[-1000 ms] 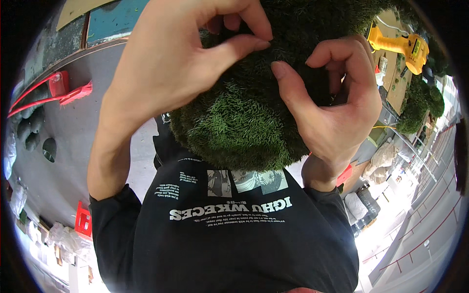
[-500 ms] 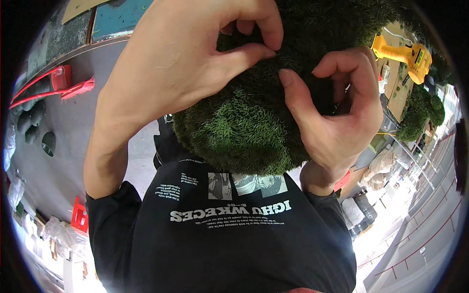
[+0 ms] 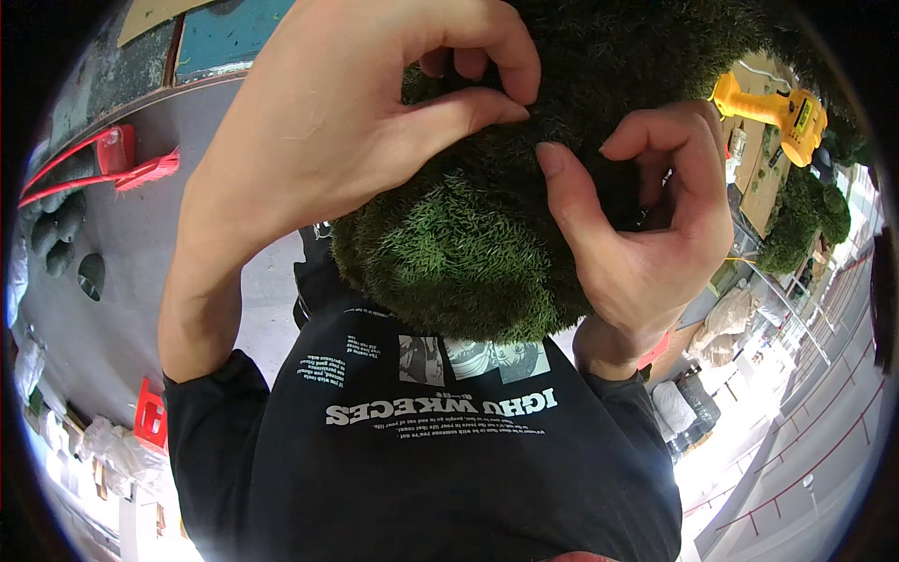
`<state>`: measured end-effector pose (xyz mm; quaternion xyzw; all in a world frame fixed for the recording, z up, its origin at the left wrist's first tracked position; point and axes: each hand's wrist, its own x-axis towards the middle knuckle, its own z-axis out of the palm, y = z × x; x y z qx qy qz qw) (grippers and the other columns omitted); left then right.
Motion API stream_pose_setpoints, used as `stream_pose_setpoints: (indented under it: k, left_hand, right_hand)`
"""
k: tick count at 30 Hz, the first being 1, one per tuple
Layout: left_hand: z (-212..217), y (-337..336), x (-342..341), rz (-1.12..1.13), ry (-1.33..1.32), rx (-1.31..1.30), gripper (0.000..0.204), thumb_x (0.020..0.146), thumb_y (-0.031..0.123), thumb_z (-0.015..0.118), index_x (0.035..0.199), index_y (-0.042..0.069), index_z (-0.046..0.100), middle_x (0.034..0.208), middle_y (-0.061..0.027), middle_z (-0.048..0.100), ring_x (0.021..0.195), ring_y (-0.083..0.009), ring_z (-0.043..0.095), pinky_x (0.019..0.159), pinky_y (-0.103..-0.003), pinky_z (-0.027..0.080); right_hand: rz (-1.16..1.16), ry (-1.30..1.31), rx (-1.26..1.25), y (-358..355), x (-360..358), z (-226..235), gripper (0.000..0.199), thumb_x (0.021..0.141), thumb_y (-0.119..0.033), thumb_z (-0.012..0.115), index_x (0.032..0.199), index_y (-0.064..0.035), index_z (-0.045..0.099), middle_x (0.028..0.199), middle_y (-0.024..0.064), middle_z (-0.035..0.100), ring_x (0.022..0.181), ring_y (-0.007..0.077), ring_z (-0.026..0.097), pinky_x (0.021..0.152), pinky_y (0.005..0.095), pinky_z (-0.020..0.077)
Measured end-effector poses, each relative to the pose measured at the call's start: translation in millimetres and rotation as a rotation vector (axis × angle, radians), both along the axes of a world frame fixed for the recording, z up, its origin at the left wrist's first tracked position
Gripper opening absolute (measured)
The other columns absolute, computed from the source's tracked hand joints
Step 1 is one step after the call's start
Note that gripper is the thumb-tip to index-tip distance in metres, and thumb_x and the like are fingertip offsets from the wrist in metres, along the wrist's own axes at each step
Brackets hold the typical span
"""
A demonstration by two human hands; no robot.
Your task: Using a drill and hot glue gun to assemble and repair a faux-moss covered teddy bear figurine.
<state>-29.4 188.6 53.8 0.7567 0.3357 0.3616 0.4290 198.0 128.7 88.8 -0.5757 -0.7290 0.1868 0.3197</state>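
A large dense clump of dark green needle-like foliage [image 3: 468, 239] fills the upper middle, its near end bulging toward my black shirt. Above its left side, my left hand [image 3: 375, 103] is closed in a pinch, thumb and forefinger tips almost meeting over the needles. Whatever lies between those tips is too small to make out. At the right side of the clump, my right hand [image 3: 655, 206] has its thumb and curled forefinger apart, with nothing visible between them. Its other fingers bend inward, partly hidden against the foliage.
A yellow gun-shaped power tool [image 3: 777, 112] lies on a board at the upper right, with more green foliage [image 3: 805, 220] below it. On the left are a red brush [image 3: 145, 169] and dark rounded objects [image 3: 66, 220] on the grey floor. A red plastic object [image 3: 150, 417] stands lower left.
Both hands have barely shifted; the right thumb and wrist sit slightly lower. The foliage clump has moved down a little toward my shirt.
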Motion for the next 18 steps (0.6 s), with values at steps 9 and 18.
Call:
stream_pose_setpoints:
  k: [9,18]
  left_hand:
    - [11.5,-3.3,3.5,0.036,0.106,0.046,0.018,0.082,0.004,0.087,0.097,0.007,0.078,0.094,-0.0100,0.065,0.084,-0.0282,0.071,0.070,-0.037,0.056]
    - [9.2,-0.5,9.2,0.033,-0.010,-0.155,0.014,0.082,0.003,0.084,0.095,0.005,0.079,0.091,-0.0089,0.068,0.080,-0.0240,0.073,0.070,-0.034,0.058]
  right_hand:
    - [0.002,-0.026,-0.010,0.0,-0.3,2.2,0.036,0.072,-0.005,0.093,0.087,-0.0078,0.061,0.087,-0.0043,0.050,0.069,0.0038,0.040,0.060,0.0217,0.0279]
    - [-0.006,-0.025,-0.002,0.2,-0.2,1.4,0.036,0.070,-0.005,0.093,0.087,-0.0079,0.061,0.087,-0.0040,0.050,0.069,0.0048,0.040,0.060,0.0226,0.0287]
